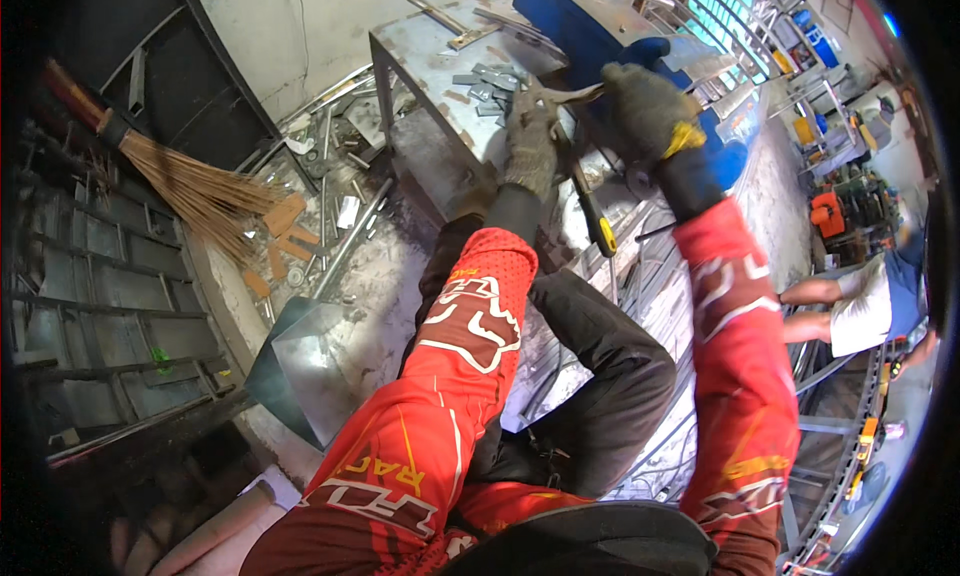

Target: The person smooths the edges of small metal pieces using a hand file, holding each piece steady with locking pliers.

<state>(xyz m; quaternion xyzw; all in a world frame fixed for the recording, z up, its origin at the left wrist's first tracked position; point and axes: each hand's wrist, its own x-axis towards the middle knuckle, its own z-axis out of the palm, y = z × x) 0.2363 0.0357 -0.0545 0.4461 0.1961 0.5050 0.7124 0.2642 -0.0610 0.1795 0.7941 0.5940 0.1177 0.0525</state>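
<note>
In the head view, taking its middle as the clock's centre, I see the person's gloved left hand [530, 131] up between twelve and one, and the gloved right hand [650, 114] at half past one. A thin brownish piece [575, 94] spans the gap at one o'clock. The left fingers look pinched together on its near end; the right fingers are bent beside its other end, but their tips are hidden, so I cannot tell whether they grip.

Just below the left hand, towards two, a tool with a black and yellow handle [602, 231] slants down; I can't make out what bears it. At twelve, small flat metal pieces [488, 84] lie scattered on the metal table [415, 51], with a big blue thing [570, 26] at half past twelve.

To my eye, the step in hand is handling that thin piece between the two gloves. I'd say the next move calls for a sure left pinch and a careful right hand, mindful of the handle beneath.
</note>
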